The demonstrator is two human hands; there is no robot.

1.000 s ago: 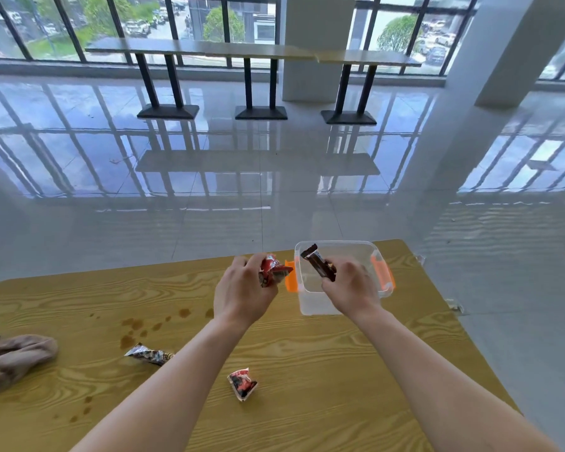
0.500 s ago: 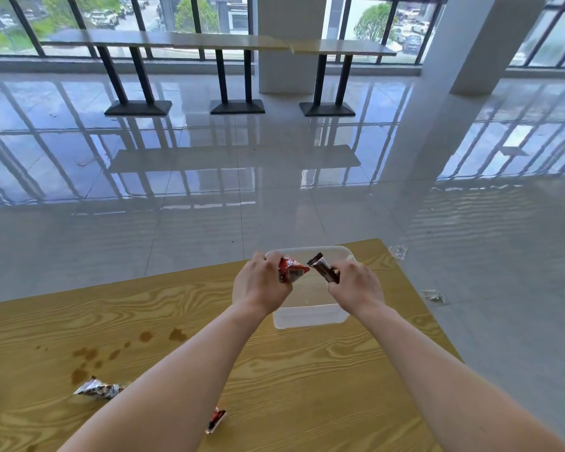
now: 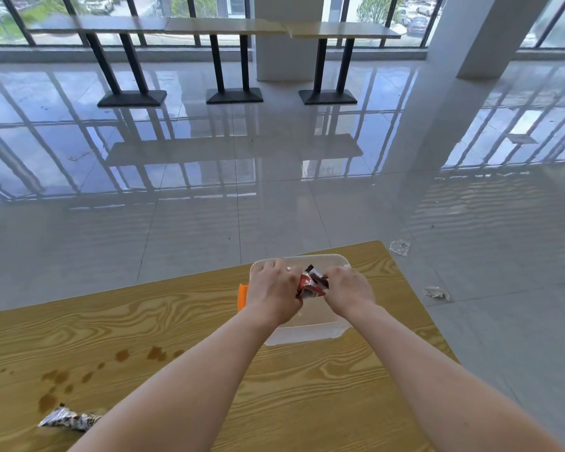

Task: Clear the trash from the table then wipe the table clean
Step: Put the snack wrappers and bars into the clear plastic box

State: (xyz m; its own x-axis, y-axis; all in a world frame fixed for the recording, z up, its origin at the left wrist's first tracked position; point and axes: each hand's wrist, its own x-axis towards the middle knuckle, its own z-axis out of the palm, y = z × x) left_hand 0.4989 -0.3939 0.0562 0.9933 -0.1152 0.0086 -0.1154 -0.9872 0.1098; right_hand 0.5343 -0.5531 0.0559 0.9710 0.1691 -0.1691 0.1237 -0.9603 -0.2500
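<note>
**Trash clearing partly done; wiping not started**

Polished floor tiles and tall windows lie beyond a wooden table (image 3: 307, 402), which fills the lower part of my view. Near its far right corner stands a clear plastic box (image 3: 302, 336) with an orange clip on its left side.

Both hands are over the open box. I note the left hand (image 3: 274, 293) closed on a red wrapper (image 3: 307, 285) and the right hand (image 3: 349, 290) pinched on a dark wrapper (image 3: 318, 278). The two wrappers touch between the hands, above the box's inside. I see nothing lying in the visible part of the box floor.

Remaining on the table: one silver wrapper (image 3: 69, 419) near the left front edge, just beside the left forearm. Brown spill marks (image 3: 88, 370) are scattered across the left part of the top, untouched. No cloth is in view. Two scraps (image 3: 400, 246) lie on the floor past the table's right edge; I cannot tell whether they belong to the job.

My judgement: collection is underway, with two wrappers about to be dropped, at least one still to fetch, and the whole wipe outstanding.
</note>
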